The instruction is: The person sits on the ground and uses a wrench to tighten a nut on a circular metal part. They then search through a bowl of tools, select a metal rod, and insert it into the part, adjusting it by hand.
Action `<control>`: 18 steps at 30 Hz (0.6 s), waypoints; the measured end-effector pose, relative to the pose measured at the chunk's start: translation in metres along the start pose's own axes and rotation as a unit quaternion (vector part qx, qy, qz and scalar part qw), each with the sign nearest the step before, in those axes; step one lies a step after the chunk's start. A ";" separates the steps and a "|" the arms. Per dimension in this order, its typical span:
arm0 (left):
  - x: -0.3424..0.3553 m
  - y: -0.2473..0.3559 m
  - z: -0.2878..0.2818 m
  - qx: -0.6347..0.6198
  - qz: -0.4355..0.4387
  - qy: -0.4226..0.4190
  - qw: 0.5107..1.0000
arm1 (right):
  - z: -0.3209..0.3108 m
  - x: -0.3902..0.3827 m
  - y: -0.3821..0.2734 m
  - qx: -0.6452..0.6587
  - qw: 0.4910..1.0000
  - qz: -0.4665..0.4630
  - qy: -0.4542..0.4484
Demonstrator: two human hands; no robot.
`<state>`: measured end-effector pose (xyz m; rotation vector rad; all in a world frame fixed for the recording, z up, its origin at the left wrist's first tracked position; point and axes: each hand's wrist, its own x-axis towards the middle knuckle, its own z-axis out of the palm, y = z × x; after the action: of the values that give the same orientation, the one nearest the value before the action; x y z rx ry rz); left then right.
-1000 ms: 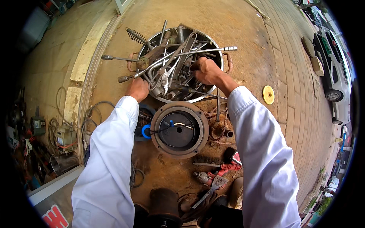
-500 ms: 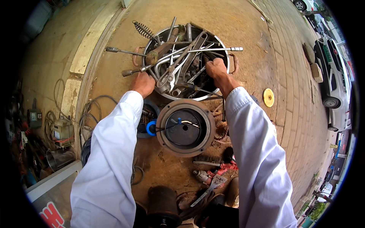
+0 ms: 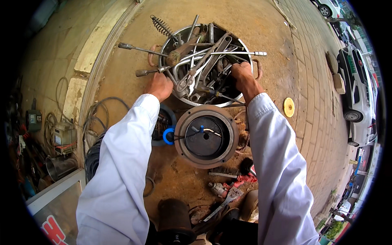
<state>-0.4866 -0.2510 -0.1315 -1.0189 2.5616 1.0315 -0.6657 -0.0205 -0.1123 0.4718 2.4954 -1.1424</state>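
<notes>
I see both arms stretched to upper centre: left hand and right hand clamped on the tool basin rim.

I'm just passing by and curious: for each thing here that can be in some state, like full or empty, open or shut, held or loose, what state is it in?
Metal basin: heaped full of wrenches and rods, some sticking out over the rim.
Left hand: closed on the basin's near-left rim.
Right hand: reaching in among the tools; what it grips is hidden.
Round motor housing: open end up, wires showing inside.
Yellow disc: lying flat, loose on the ground.
</notes>
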 end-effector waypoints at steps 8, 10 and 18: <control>0.002 -0.003 -0.001 0.004 0.003 0.002 1.000 | 0.006 -0.015 0.003 -0.247 0.960 -0.123 -0.043; 0.000 0.001 -0.002 0.009 0.009 0.004 1.000 | 0.006 -0.009 0.006 -0.265 0.957 -0.106 -0.047; 0.003 -0.006 0.002 -0.018 0.017 0.024 0.999 | 0.006 -0.022 0.008 -0.377 0.897 -0.226 -0.041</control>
<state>-0.4851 -0.2536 -0.1373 -1.0250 2.6173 1.0772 -0.6420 -0.0237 -0.1114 -0.3796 2.7721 -0.2184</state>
